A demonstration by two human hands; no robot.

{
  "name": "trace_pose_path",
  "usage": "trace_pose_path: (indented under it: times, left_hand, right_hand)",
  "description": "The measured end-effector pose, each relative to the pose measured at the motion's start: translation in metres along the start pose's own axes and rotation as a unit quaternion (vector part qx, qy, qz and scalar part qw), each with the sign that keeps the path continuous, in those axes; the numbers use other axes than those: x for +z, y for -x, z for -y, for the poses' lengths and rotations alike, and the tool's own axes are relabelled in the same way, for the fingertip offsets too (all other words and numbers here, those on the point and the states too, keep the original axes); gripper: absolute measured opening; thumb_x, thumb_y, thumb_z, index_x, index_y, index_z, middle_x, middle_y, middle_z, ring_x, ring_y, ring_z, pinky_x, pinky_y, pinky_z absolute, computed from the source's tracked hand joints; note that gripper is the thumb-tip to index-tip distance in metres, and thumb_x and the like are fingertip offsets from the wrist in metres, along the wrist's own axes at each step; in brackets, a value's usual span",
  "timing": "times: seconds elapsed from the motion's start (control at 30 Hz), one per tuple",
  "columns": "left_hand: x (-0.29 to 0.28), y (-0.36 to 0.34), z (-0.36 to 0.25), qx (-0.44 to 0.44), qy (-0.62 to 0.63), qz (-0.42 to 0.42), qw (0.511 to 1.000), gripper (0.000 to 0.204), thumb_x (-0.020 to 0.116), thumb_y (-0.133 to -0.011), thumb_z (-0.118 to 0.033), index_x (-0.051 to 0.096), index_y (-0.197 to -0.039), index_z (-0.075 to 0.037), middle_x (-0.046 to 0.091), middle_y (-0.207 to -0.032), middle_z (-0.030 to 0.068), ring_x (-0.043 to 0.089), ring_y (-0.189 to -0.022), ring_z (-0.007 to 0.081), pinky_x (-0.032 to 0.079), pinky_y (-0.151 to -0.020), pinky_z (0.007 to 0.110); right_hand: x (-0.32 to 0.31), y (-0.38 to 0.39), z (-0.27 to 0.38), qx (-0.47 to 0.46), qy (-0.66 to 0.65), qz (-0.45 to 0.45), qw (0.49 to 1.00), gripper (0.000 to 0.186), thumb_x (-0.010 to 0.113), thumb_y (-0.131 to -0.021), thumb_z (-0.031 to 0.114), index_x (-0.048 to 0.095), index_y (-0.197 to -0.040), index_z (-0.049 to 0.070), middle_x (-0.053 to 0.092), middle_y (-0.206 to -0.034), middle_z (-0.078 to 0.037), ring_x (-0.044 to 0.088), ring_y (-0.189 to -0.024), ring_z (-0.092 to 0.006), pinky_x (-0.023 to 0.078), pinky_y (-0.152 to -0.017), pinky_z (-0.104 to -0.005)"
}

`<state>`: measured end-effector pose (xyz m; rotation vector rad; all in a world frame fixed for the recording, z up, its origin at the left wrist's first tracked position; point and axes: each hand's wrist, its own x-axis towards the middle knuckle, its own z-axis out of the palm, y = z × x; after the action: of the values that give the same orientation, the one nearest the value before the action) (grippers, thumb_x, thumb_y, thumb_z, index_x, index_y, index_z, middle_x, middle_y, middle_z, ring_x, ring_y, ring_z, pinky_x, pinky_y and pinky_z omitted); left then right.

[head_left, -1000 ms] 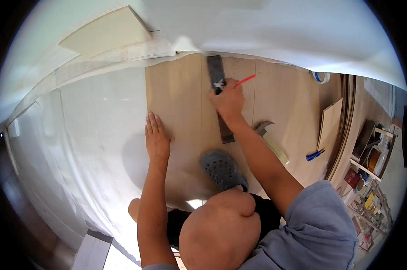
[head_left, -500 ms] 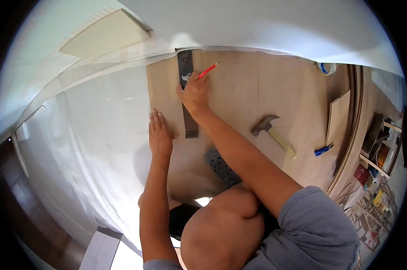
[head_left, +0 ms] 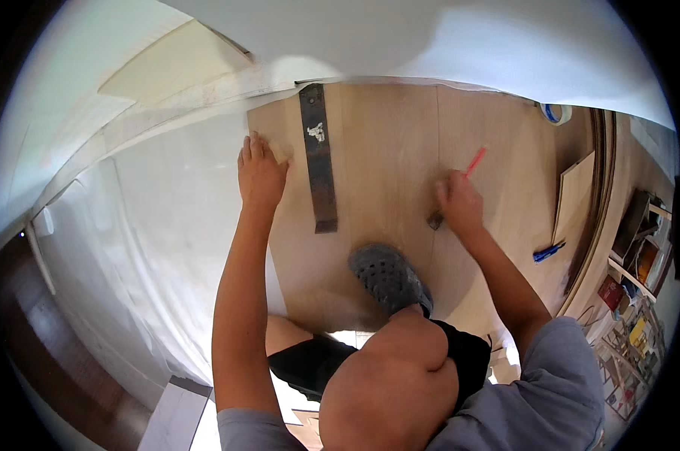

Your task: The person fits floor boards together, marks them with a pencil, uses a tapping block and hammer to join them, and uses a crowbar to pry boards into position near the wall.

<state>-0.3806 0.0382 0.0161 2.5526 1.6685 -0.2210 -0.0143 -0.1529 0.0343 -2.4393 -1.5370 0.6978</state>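
Observation:
My left hand (head_left: 262, 174) lies with its fingers stretched out on the wood floor plank (head_left: 280, 120), at the edge of the white sheet (head_left: 182, 195). Just to its right a dark, flat metal pull bar (head_left: 320, 169) with bent ends rests on the planks, touched by neither hand. A red pencil (head_left: 476, 161) sticks up from my right hand (head_left: 460, 201), whose fingers are curled and slightly blurred. That hand is over the hammer; only the dark end of the hammer (head_left: 434, 220) shows under it, so whether the fingers touch it I cannot tell.
My foot in a grey clog (head_left: 389, 274) stands on the planks. To the right are a blue utility knife (head_left: 549, 252), a tape roll (head_left: 556, 113) and a plank offcut (head_left: 575, 192). A white wall (head_left: 400, 37) bounds the far side.
My right hand has left the pull bar and moved right and nearer to the hammer, with the pencil still in it. My left hand has slid a little farther forward.

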Motion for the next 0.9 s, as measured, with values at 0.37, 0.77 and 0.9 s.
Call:
trace_pose_path:
  times: [0.37,0.77,0.9]
  left_hand:
    - [-0.009,-0.067,-0.085,-0.110,0.026,0.099,0.989,0.067,0.062,-0.090,-0.063,0.062,-0.110,0.001,0.064,-0.111,0.0168,0.063,-0.108,0.0323,0.053,-0.089,0.044]
    - [-0.004,-0.094,-0.047,-0.068,0.132,0.154,0.977,0.060,0.063,-0.092,-0.060,0.065,-0.091,0.000,0.071,-0.096,0.0219,0.070,-0.094,0.0333,0.055,-0.081,0.044]
    - [-0.003,-0.119,-0.029,-0.074,0.211,0.232,0.947,0.057,0.069,-0.093,-0.053,0.061,-0.074,0.000,0.066,-0.068,0.0148,0.068,-0.065,0.0263,0.052,-0.061,0.042]
  right_hand:
    - [-0.026,0.041,-0.055,0.073,-0.040,-0.059,0.995,0.042,0.070,-0.094,0.027,0.054,-0.124,0.003,0.060,-0.112,-0.020,0.062,-0.100,-0.0358,0.052,-0.085,-0.0469]
    - [-0.039,0.106,-0.093,-0.038,-0.028,0.207,0.977,0.045,0.071,-0.074,0.014,0.054,-0.112,-0.002,0.055,-0.105,-0.023,0.057,-0.098,-0.0417,0.049,-0.086,-0.0475]
    - [-0.047,0.073,-0.030,-0.112,-0.120,0.266,0.950,0.043,0.068,-0.077,0.016,0.053,-0.113,-0.002,0.055,-0.096,-0.024,0.059,-0.089,-0.0416,0.050,-0.080,-0.0474]
